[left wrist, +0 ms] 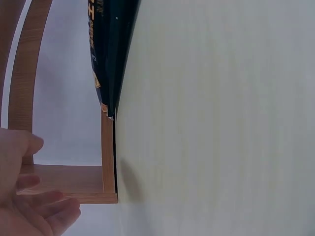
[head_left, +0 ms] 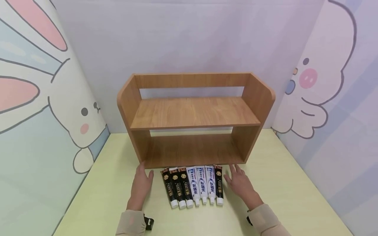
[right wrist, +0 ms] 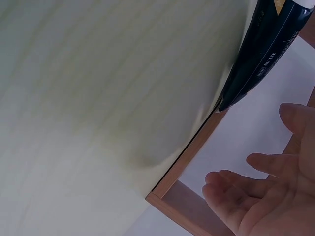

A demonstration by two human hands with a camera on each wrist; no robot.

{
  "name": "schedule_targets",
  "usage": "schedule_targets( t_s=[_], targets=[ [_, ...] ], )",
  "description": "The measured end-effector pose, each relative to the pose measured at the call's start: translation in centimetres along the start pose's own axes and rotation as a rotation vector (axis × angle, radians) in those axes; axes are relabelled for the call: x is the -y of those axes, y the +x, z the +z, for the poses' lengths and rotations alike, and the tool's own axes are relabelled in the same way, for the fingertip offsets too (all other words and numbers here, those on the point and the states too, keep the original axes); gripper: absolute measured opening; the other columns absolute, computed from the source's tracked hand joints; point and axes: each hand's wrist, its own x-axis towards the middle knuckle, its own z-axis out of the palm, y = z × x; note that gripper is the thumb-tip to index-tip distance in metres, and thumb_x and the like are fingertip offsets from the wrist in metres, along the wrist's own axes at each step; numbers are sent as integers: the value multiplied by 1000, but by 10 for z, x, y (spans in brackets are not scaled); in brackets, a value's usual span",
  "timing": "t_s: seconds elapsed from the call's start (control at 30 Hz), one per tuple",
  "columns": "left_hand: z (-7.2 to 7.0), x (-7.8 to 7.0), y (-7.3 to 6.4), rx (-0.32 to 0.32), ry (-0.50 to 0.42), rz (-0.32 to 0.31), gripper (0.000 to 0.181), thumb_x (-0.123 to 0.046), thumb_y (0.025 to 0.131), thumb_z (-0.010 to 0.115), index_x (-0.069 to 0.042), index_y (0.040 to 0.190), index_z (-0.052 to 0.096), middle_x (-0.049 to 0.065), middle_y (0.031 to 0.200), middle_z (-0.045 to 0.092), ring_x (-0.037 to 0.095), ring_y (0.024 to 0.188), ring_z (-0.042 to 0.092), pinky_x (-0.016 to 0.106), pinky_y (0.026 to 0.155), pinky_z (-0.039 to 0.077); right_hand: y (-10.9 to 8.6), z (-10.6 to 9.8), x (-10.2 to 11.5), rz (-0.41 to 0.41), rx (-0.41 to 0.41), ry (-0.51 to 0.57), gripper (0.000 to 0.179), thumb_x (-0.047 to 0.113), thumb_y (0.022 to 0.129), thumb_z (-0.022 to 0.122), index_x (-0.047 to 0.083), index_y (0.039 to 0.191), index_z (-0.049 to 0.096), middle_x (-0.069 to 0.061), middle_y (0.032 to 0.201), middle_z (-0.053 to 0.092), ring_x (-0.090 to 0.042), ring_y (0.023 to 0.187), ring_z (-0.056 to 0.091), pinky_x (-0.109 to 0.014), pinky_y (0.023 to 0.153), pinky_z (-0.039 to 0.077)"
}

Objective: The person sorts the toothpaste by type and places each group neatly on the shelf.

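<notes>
A row of toothpaste tubes lies side by side on the table, white caps toward me. Three black toothpaste tubes (head_left: pixel 177 188) are on the left, three white toothpaste tubes (head_left: pixel 202 185) in the middle, and a single black toothpaste tube (head_left: pixel 219 185) at the right end. My left hand (head_left: pixel 141 185) is left of the row near the shelf's front corner, holding nothing. Right of the row, my right hand (head_left: pixel 240 184) is also bare, its fingers relaxed. Both wrist views show the left hand (left wrist: pixel 29 201) and right hand (right wrist: pixel 266 191) apart from the nearest black tubes.
Behind the tubes stands a two-tier wooden shelf (head_left: pixel 195 113) with raised side panels. It rests on a pale yellow-green table (head_left: pixel 295 196). Walls with cartoon animals (head_left: pixel 68 108) rise on both sides, and a plain pale wall (head_left: pixel 192 36) is at the back.
</notes>
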Motion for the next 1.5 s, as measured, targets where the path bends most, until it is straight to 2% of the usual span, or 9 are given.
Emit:
schedule_targets(
  t_s=[0.13, 0.3, 0.57, 0.87, 1.27, 1.5],
  targets=[
    [-3, 2, 2, -63, -74, -23, 62, -17, 100, 53, 9, 146, 21, 33, 146, 27, 47, 133, 32, 59, 100, 34, -2, -2, 6, 36, 19, 34, 63, 28, 98, 59, -8, 144, 36, -34, 130, 45, -47, 115, 47, -57, 92, 43],
    [-7, 5, 10, -120, -102, -33, 65, -17, 99, 54, 10, 146, 19, 35, 145, 28, 49, 131, 33, 60, 100, 34, -4, -3, 11, 48, 16, 95, 57, 25, 99, 57, -11, 139, 40, -33, 121, 48, -46, 110, 49, -56, 89, 44],
    [-11, 6, 14, -111, -128, -72, 66, -19, 100, 53, 9, 147, 16, 36, 144, 29, 50, 130, 35, 61, 100, 34, -7, 0, 14, 61, 19, 112, 54, 26, 99, 55, -10, 137, 43, -31, 118, 50, -45, 109, 50, -56, 89, 44],
    [-11, 10, 28, -126, -167, -33, 59, -16, 101, 49, 10, 145, 20, 34, 141, 34, 48, 128, 37, 60, 101, 34, -8, 4, 17, 77, 46, 135, 54, 25, 99, 56, -12, 136, 44, -34, 120, 50, -47, 110, 51, -57, 91, 44],
    [-10, 8, 41, -136, -254, -30, 55, -10, 100, 49, 12, 143, 22, 34, 138, 37, 47, 126, 40, 58, 98, 38, -14, 5, 22, 81, 73, 186, 52, 21, 99, 56, -15, 133, 44, -37, 120, 48, -50, 110, 51, -57, 91, 43],
    [-7, 12, 46, -162, -257, -16, 53, -9, 100, 50, 13, 141, 25, 36, 136, 39, 48, 125, 42, 59, 98, 38, -13, 7, 26, 115, 147, 187, 54, 25, 100, 55, -15, 134, 42, -36, 122, 47, -47, 112, 52, -55, 92, 44]
  ],
)
